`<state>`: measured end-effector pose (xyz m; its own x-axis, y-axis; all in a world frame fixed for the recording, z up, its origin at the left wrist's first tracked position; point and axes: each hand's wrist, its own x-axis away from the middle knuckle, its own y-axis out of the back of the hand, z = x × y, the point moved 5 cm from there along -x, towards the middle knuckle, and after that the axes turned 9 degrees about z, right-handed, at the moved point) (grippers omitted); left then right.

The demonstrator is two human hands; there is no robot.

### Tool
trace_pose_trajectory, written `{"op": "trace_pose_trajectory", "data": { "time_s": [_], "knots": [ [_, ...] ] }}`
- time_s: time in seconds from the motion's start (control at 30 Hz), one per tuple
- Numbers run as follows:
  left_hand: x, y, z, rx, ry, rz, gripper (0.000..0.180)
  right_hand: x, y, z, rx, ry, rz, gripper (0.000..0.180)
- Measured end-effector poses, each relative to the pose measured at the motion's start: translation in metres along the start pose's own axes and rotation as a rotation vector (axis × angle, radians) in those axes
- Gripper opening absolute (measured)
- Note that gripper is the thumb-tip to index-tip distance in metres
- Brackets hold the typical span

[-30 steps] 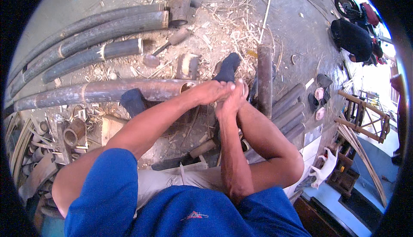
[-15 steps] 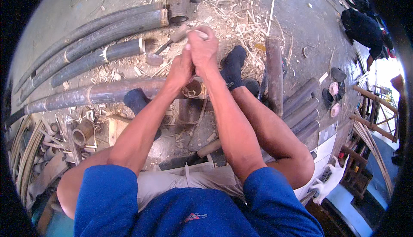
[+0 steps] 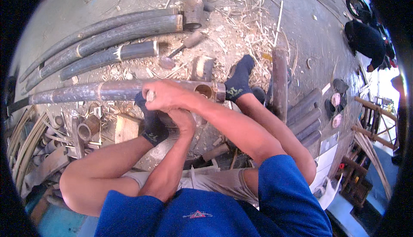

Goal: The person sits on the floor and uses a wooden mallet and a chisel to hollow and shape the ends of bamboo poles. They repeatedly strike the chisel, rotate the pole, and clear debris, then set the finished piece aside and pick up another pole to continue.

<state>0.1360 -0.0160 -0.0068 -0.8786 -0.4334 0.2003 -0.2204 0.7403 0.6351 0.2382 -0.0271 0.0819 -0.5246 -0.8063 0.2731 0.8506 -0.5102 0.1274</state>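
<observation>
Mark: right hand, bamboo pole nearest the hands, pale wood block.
Right hand [image 3: 163, 95]: head view, back of the hand.
Bamboo pole [image 3: 119, 91]: head view, outer wall, left of the hands.
Wood block [image 3: 127, 127]: head view, pale face.

Apparent lettering [image 3: 233, 92]: right sock [image 3: 240, 73], blue shirt [image 3: 206, 224]

A white cat [image 3: 329, 194] appears beside pale floor tiles [image 3: 323, 161] at lower right, below a wooden frame [image 3: 376, 109] and a bundle of long, slender strips [image 3: 375, 163], with a motorcycle wheel [image 3: 359, 7] at upper right.
</observation>
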Motion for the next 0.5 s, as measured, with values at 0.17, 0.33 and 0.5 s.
{"op": "trace_pose_trajectory", "data": {
  "time_s": [0.17,0.33,0.5],
  "knots": [
    [-0.041,-0.022,-0.068,0.949,0.145,0.224,0.063,-0.019,0.088,-0.038,-0.132,-0.062,-0.104,0.035],
    [-0.069,-0.045,-0.101,1.008,0.161,0.632,0.071,-0.009,0.132,-0.080,-0.315,-0.184,-0.321,0.037],
    [-0.068,-0.054,-0.104,0.723,0.062,0.852,0.082,0.043,0.136,-0.088,-0.611,-0.181,-0.617,0.025]
  ]
}}
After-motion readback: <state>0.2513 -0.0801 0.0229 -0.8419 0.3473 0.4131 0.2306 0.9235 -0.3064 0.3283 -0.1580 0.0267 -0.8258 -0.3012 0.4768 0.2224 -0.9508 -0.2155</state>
